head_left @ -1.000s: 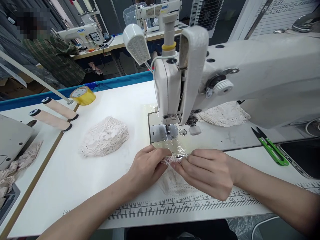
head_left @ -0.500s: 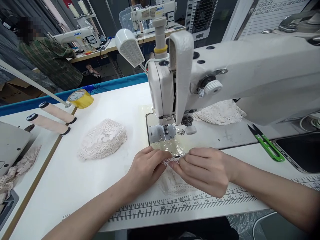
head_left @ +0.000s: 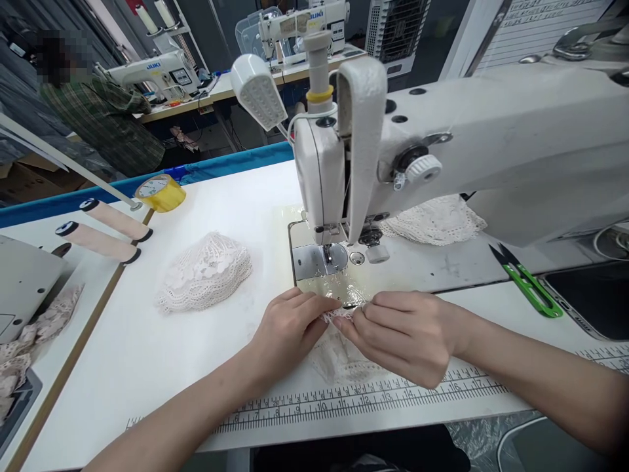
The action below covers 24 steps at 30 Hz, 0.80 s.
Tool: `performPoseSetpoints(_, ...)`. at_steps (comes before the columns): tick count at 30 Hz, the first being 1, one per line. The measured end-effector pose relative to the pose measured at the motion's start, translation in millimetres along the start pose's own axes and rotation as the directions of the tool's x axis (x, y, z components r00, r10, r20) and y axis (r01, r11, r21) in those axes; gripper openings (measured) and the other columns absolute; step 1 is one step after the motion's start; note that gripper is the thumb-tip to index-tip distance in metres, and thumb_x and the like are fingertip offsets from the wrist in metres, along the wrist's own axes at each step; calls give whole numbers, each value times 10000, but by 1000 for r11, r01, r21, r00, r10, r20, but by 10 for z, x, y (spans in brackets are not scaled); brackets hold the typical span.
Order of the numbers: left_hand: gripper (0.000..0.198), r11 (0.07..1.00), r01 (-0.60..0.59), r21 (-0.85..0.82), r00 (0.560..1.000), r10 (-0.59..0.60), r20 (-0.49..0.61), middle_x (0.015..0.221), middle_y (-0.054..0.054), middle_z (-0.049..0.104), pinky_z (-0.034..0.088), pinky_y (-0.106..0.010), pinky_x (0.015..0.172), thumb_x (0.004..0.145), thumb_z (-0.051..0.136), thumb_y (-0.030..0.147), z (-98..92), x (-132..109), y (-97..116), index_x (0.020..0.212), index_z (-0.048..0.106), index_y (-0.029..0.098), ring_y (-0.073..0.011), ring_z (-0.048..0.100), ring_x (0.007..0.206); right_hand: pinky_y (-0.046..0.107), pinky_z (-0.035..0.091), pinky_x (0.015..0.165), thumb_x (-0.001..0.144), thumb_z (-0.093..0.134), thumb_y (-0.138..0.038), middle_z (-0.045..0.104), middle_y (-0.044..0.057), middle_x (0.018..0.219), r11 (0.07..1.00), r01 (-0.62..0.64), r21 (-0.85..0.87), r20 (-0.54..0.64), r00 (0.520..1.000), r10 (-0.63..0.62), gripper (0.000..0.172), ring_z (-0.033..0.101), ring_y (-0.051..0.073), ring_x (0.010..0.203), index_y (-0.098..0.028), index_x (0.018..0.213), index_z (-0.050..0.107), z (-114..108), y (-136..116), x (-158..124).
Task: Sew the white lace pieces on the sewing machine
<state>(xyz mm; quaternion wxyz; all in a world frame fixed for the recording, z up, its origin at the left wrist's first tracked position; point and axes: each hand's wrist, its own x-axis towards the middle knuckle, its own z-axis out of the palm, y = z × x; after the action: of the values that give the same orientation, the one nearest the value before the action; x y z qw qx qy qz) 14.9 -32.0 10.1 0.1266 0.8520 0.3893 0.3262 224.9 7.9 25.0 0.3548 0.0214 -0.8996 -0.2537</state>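
Note:
Between my two hands a piece of white lace (head_left: 344, 360) is pinched along its upper edge, its lower part lying on the table over the printed ruler. My left hand (head_left: 289, 324) grips the edge with thumb and forefinger. Closed on the same edge from the other side, my right hand (head_left: 405, 334) hides part of the lace. Both hands are just in front of the sewing machine's needle plate (head_left: 309, 262), and the lace is apart from the presser foot (head_left: 328, 254). A stack of white lace pieces (head_left: 204, 272) lies left of the machine.
More lace pieces (head_left: 435, 219) lie under the machine arm (head_left: 491, 137). Green thread snips (head_left: 533, 292) and a phone (head_left: 594, 295) are at right. Thread spools (head_left: 98, 242) and yellow tape (head_left: 160, 193) are at left. A person (head_left: 98, 118) sits at another machine behind.
The view has shifted very slightly. Both hands keep their hold on the lace in nearly the same place.

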Motion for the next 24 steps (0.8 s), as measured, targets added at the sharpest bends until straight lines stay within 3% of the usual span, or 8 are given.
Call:
performPoseSetpoints(4, 203, 974, 214, -77, 972, -203, 121, 683, 38, 692, 453, -225, 539, 828, 539, 58, 0, 12, 20, 871, 670, 207, -102, 599, 572, 219, 411, 464, 822, 675, -63, 640, -27, 629, 968, -213, 132, 21, 977, 212, 72, 534, 73, 557, -126, 817, 708, 56, -18, -41)
performPoseSetpoints(6, 152, 970, 243, 17, 963, -243, 119, 601, 51, 654, 444, -268, 586, 829, 577, 93, 25, 18, 2, 821, 669, 213, -105, 539, 511, 215, 432, 489, 870, 631, -85, 655, -29, 642, 876, -420, 237, 76, 907, 414, 89, 544, 73, 555, -142, 853, 697, 127, -23, -77)
performPoseSetpoints(8, 56, 956, 257, 144, 959, -271, 85, 530, 65, 593, 438, -316, 642, 852, 617, 181, 53, 28, -27, 878, 656, 210, -107, 465, 462, 217, 468, 535, 913, 597, -144, 693, -20, 705, 736, -590, 333, 157, 804, 574, 109, 583, 77, 583, -161, 876, 699, 206, -17, -113)
performPoseSetpoints(11, 303, 921, 287, 264, 950, -308, 40, 612, 58, 613, 434, -345, 689, 837, 685, 291, 72, 50, -65, 1097, 575, 180, -125, 489, 505, 221, 452, 531, 921, 596, -205, 716, -19, 750, 490, -804, 337, 362, 591, 721, 134, 607, 90, 590, -195, 913, 729, 294, 15, -144)
performPoseSetpoints(14, 357, 912, 161, 378, 985, -170, -11, 945, -45, 689, 418, -380, 787, 837, 700, 325, 68, 61, -82, 1131, 561, 178, -194, 615, 800, 244, 424, 542, 902, 618, -233, 702, -18, 718, 320, -922, 219, 502, 388, 773, 137, 599, 115, 602, -233, 920, 754, 332, 52, -140)
performPoseSetpoints(16, 236, 891, 22, 454, 1000, -12, -23, 1082, -57, 682, 388, -402, 862, 872, 664, 290, 69, 51, -76, 1085, 609, 204, -221, 607, 956, 257, 420, 566, 896, 623, -259, 688, -13, 708, 262, -946, 189, 523, 323, 789, 135, 592, 126, 624, -236, 890, 756, 346, 71, -129)
performPoseSetpoints(20, 181, 825, -149, 546, 987, 162, 25, 1123, -15, 704, 355, -402, 918, 916, 602, 214, 86, -1, -23, 1089, 654, 201, -201, 603, 999, 272, 420, 610, 901, 620, -288, 681, -4, 748, 260, -951, 167, 524, 309, 794, 144, 579, 131, 654, -224, 856, 742, 361, 89, -137)
performPoseSetpoints(24, 271, 824, -148, 547, 989, 123, 83, 1204, -26, 683, 344, -414, 935, 958, 538, 287, 85, -34, 31, 1177, 633, 159, -206, 596, 1063, 291, 406, 669, 945, 561, -292, 703, 17, 812, 505, -859, 81, 411, 491, 768, 197, 615, 150, 748, -213, 930, 740, 334, 64, -183)
